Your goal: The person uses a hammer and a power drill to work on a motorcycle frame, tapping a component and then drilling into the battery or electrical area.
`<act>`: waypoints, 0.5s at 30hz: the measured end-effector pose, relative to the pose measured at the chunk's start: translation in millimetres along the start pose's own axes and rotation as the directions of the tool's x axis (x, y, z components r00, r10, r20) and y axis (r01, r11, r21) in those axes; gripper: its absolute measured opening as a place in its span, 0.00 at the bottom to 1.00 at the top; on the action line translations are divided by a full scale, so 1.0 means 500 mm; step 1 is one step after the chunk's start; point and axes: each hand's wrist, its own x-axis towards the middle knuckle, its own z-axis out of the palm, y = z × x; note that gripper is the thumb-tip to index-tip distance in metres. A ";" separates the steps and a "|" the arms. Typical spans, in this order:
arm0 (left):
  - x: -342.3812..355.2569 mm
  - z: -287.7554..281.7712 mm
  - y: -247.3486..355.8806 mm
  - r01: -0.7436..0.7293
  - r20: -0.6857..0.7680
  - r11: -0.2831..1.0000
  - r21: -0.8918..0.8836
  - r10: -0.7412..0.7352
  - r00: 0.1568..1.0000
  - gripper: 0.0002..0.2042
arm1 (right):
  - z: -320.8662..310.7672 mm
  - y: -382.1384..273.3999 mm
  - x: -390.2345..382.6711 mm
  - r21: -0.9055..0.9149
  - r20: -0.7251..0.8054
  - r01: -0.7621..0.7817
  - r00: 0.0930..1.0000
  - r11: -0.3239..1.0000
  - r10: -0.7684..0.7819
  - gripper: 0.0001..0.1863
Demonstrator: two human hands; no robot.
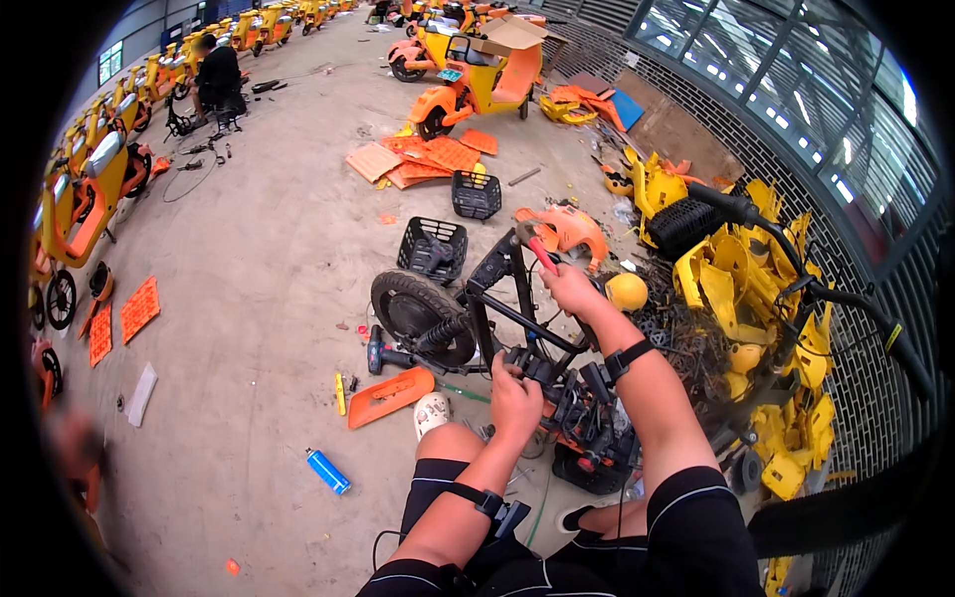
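Note:
A stripped black scooter frame with its rear wheel lies before my knees. My right hand is raised over it, closed round the red handle of a hammer, whose metal head is at the frame's upper end. Low on the frame, my left hand has its fingers curled together against a dark part; what they grip is hidden. Wires and dark components crowd the area right of that hand. A cordless drill stands beside the wheel.
An orange panel and a blue spray can lie to the left. Black baskets are beyond the wheel. Broken yellow panels pile along the right wall, near a black handlebar. Another person crouches far left near rowed scooters.

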 end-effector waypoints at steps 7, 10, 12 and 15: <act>0.005 0.018 -0.062 -0.135 -0.014 0.986 0.094 0.137 0.991 0.34 | 0.014 0.083 -0.243 0.394 -0.111 -0.009 0.992 0.919 0.058 0.22; 0.004 0.002 -0.068 -0.152 0.043 0.976 0.156 0.147 0.988 0.33 | -0.017 0.210 -0.393 0.483 -0.297 0.109 0.954 0.869 0.045 0.18; -0.020 0.018 -0.062 -0.132 0.086 0.981 0.144 0.121 0.989 0.29 | -0.011 0.377 -0.455 0.668 -0.320 0.161 0.944 0.727 0.085 0.14; -0.051 0.063 -0.077 -0.226 0.203 0.948 0.223 0.181 0.962 0.26 | 0.059 0.597 -0.532 0.213 -0.722 0.140 0.689 0.967 0.059 0.08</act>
